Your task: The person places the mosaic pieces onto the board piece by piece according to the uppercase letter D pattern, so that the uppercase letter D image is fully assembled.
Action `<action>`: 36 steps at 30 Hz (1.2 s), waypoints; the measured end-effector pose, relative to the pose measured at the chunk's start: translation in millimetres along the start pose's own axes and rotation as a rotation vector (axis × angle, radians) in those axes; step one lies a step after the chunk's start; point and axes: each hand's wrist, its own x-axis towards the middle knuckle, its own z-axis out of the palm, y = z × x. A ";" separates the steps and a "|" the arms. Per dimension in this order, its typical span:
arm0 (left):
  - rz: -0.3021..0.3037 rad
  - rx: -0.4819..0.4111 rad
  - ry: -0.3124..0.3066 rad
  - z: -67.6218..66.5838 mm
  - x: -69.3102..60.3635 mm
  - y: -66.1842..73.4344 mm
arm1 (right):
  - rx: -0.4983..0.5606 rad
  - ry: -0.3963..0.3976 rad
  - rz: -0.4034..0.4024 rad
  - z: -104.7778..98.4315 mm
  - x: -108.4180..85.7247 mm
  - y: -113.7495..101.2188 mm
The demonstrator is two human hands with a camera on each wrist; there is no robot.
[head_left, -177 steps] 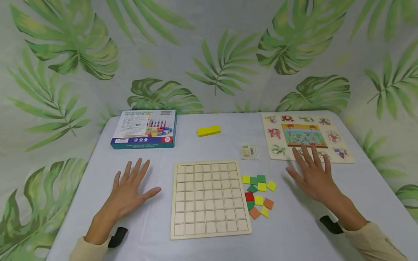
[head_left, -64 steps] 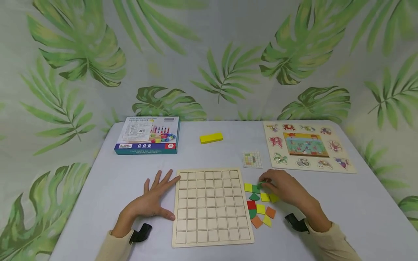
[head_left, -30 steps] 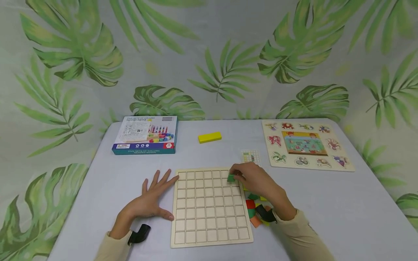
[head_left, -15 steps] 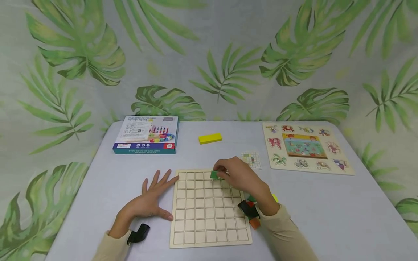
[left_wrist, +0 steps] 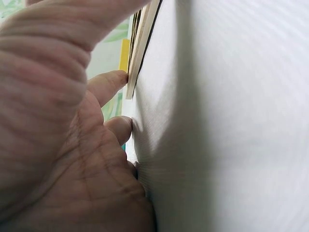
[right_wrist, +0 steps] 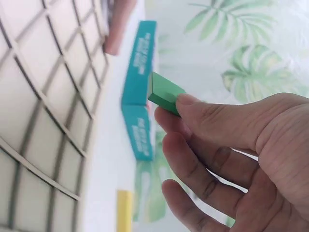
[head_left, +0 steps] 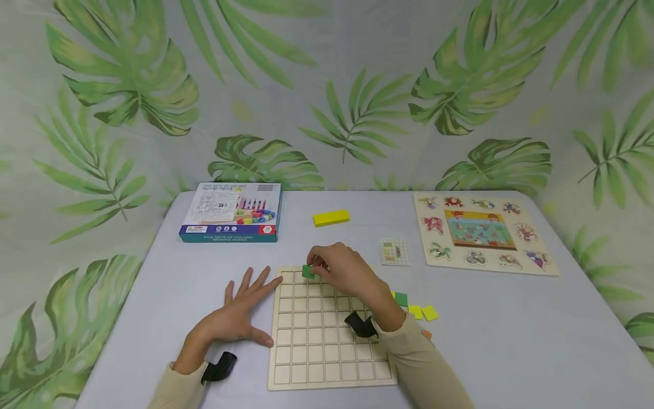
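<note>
Between thumb and forefinger, my right hand (head_left: pixel 347 274) pinches a green square tile (head_left: pixel 307 271). In the head view it hovers over the top row of the wooden grid board (head_left: pixel 300 336), near the upper left. The right wrist view shows the green tile (right_wrist: pixel 164 92) raised clear of the board. My left hand (head_left: pixel 236 316) has its fingers spread, with a fingertip and the thumb touching the board's left edge. Loose tiles lie right of the board, among them a green tile (head_left: pixel 401 299) and a yellow tile (head_left: pixel 430 313); my right forearm hides others.
A small pattern card (head_left: pixel 395 252) lies beyond the board's right corner. Farther back are a yellow block (head_left: pixel 331 218) and a boxed bead set (head_left: pixel 231 212). A sea-animal puzzle board (head_left: pixel 490 258) lies at the back right.
My right hand picked the green tile from the loose pile and carried it leftward along the board's top row. My left hand moved in to the board's left edge and has since stayed there.
</note>
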 end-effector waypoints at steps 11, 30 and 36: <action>0.011 -0.015 -0.016 -2.0 1.4 1.0 | -0.061 -0.046 -0.009 29.0 11.4 4.3; -0.007 -0.008 -0.014 -1.3 1.6 1.3 | -0.132 -0.078 0.009 35.4 10.9 -0.7; 0.000 -0.019 -0.014 -0.1 0.2 1.0 | -0.129 -0.104 0.003 34.3 7.7 -2.8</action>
